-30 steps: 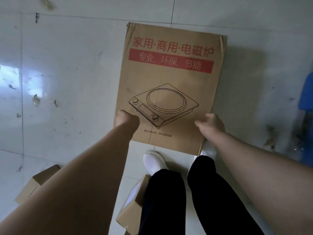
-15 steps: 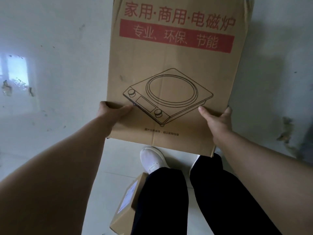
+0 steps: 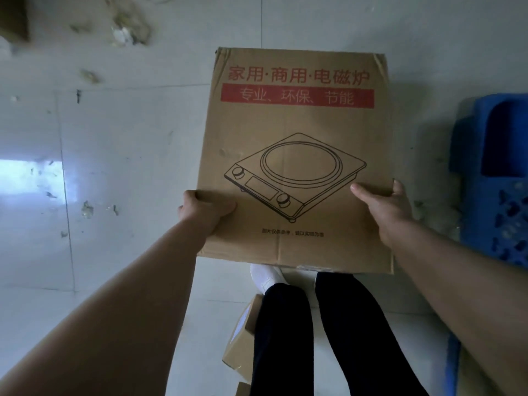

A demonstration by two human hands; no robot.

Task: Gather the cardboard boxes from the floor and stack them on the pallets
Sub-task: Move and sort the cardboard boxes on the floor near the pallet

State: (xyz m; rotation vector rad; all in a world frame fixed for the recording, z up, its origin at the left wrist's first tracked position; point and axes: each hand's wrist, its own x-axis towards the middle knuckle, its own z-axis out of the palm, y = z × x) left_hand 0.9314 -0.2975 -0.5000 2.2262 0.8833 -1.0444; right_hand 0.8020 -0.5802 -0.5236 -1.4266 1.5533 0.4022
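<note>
— Where is the cardboard box (image 3: 294,138)?

— In the air in front of the person, above the tiled floor (image 3: 128,138), with its printed face up: red lettering at the far end and a line drawing of a cooktop in the middle.

— And the hands?

— The left hand (image 3: 204,208) grips the left edge near the person, thumb lying on the printed face and fingers curled round behind. The right hand (image 3: 384,208) does the same on the right edge, thumb stretched across the top.

— What's around it?

— A blue pallet (image 3: 468,212) sits just to the right of the box. Under the near edge a white shoe (image 3: 265,277) and dark trouser legs show, and a smaller box (image 3: 240,341) lies on the floor against the left leg.

— Anything further off?

— Scraps of litter (image 3: 128,30) lie on the tiles at the upper left. The brown shape (image 3: 13,18) in the corner may be another box, but it is too blurred to be sure.
</note>
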